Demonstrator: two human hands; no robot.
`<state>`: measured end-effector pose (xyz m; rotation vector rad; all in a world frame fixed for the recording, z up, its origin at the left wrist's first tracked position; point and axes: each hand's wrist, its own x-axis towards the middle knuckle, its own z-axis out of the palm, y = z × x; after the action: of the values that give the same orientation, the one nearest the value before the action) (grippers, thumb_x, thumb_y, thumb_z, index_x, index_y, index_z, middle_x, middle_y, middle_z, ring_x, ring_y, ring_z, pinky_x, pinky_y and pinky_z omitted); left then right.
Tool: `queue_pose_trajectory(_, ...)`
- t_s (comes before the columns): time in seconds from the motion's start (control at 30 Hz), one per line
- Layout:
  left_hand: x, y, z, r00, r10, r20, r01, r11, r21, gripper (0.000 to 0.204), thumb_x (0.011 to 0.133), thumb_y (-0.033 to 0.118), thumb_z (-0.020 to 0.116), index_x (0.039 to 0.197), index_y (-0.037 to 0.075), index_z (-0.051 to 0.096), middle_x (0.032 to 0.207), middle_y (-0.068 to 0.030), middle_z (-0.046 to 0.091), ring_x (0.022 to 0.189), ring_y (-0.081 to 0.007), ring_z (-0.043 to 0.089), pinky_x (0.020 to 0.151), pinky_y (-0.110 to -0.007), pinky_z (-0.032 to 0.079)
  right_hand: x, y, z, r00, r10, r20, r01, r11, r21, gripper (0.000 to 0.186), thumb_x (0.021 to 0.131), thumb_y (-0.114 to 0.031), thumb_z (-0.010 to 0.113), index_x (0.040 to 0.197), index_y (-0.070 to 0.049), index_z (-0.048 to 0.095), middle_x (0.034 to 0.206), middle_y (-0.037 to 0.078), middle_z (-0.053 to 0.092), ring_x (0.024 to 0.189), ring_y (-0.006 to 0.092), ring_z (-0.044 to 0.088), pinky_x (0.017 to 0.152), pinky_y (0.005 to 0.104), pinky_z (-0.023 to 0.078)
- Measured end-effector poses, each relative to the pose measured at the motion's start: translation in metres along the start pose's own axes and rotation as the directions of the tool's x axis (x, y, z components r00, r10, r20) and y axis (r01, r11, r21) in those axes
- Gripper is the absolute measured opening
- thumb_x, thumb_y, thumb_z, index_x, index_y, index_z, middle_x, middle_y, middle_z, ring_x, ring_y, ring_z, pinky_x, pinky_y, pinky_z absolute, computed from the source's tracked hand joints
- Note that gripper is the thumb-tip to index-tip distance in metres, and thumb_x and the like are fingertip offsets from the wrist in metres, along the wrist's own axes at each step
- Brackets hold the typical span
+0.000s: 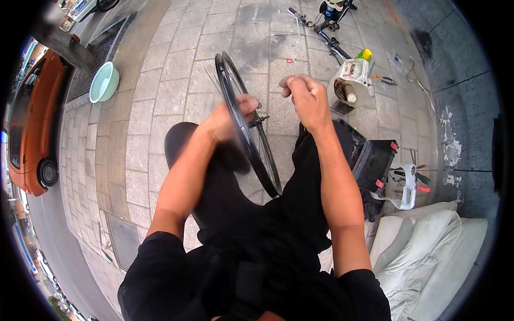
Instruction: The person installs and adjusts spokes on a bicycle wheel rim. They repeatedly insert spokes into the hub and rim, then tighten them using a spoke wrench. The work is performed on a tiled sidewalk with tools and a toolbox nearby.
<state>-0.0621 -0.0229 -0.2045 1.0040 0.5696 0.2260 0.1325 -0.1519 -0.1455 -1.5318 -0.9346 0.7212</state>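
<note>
A black bicycle wheel (242,125) stands tilted between my knees, its lower end by my right thigh. Its hub (257,121) and a few thin spokes show inside the rim. My left hand (235,111) is closed at the wheel's left side, the rim crossing in front of it and the fingertips curled inside near the hub. Right of the wheel and apart from it, my right hand (306,96) is raised with its fingers curled together. Whatever it may pinch is too small or hidden to tell.
Bicycle parts (326,35) lie ahead on the paving. To the right are a whitish bucket (364,93), a black toolbox (375,163), a white plastic holder with tools (408,187) and a covered cushioned seat (428,251). A pale green basin (110,75) and an orange car (35,123) are left.
</note>
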Motion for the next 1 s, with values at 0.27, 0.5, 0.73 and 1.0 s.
queue_pose_trajectory(0.27,-0.003,-0.001,-0.001,0.994,0.014,0.106,-0.005,0.997,-0.080,0.015,0.102,0.026,0.068,0.101,0.011,0.064,0.064,0.0073,0.041,0.052,-0.0038,0.035,0.044,-0.022,0.026,-0.020,-0.003,-0.016,0.991,0.115,0.074,-0.132,0.943,0.305,0.046,0.107,-0.036,0.056,0.105,0.008,0.069,0.084,0.006,0.063,0.068,0.0122,0.061,0.057,0.0266,0.049)
queue_pose_trajectory(0.5,-0.004,-0.003,0.002,0.993,-0.004,0.114,0.012,0.997,-0.072,0.013,0.102,0.024,0.069,0.106,0.012,0.065,0.065,0.0069,0.042,0.053,-0.0041,0.036,0.044,-0.021,0.028,-0.025,0.009,-0.018,0.994,0.022,0.103,-0.058,0.931,0.360,0.031,0.106,-0.017,0.059,0.116,0.012,0.062,0.097,0.016,0.071,0.078,0.0175,0.071,0.063,0.0274,0.056)
queue_pose_trajectory(0.73,-0.002,-0.005,0.003,0.996,-0.009,0.084,0.017,0.995,-0.094,0.014,0.102,0.025,0.068,0.106,0.011,0.064,0.065,0.0067,0.042,0.053,-0.0040,0.037,0.045,-0.021,0.029,-0.024,0.014,-0.018,0.996,0.030,0.087,-0.059,0.932,0.357,0.028,0.106,-0.015,0.058,0.116,0.010,0.062,0.095,0.015,0.071,0.075,0.0176,0.071,0.063,0.0271,0.056)
queue_pose_trajectory(1.0,-0.002,-0.006,-0.002,0.989,0.005,0.144,0.000,1.000,-0.030,0.018,0.102,0.026,0.068,0.103,0.009,0.064,0.066,0.0079,0.043,0.054,-0.0034,0.036,0.047,-0.022,0.028,-0.021,0.014,-0.023,0.990,0.047,0.131,-0.088,0.940,0.329,0.027,0.104,-0.015,0.061,0.115,0.010,0.064,0.096,0.016,0.072,0.077,0.0186,0.071,0.065,0.0298,0.057)
